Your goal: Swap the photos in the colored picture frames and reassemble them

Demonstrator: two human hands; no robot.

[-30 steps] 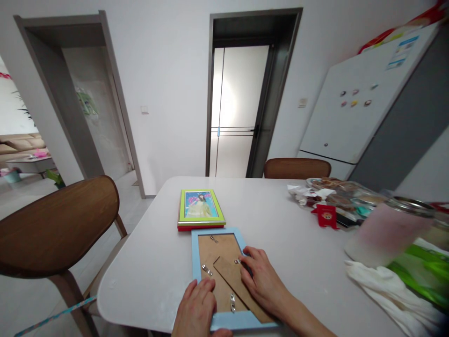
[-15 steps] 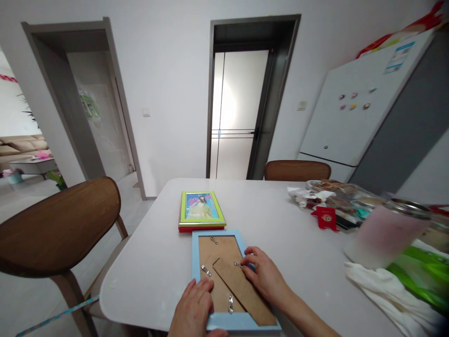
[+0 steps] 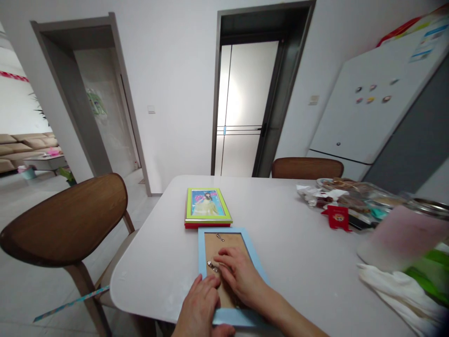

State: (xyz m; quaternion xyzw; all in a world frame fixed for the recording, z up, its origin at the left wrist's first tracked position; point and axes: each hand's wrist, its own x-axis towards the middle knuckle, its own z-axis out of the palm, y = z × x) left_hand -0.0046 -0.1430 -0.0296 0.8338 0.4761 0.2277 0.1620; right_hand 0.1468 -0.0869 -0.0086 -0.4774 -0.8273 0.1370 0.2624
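A light blue picture frame [image 3: 206, 234] lies face down at the near edge of the white table [image 3: 280, 234], its brown backing board up. My left hand [image 3: 201, 304] presses on the frame's near left corner. My right hand [image 3: 238, 276] lies flat across the backing, fingertips by a small metal clip [image 3: 211, 267] on the left side. The fold-out stand is hidden under my right hand. Just beyond lies a green framed picture [image 3: 206, 206] stacked on a red frame.
A brown wooden chair [image 3: 66, 220] stands at the table's left, another [image 3: 307, 167] at the far side. On the right lie snack packets [image 3: 336, 199], a pink-tinted jar [image 3: 403, 234], a white cloth [image 3: 396, 288]. A white fridge [image 3: 368, 117] stands at right.
My right hand moved left from the frame's right-hand clip across the backing to the left clip, covering the stand. The camera shifted slightly left.
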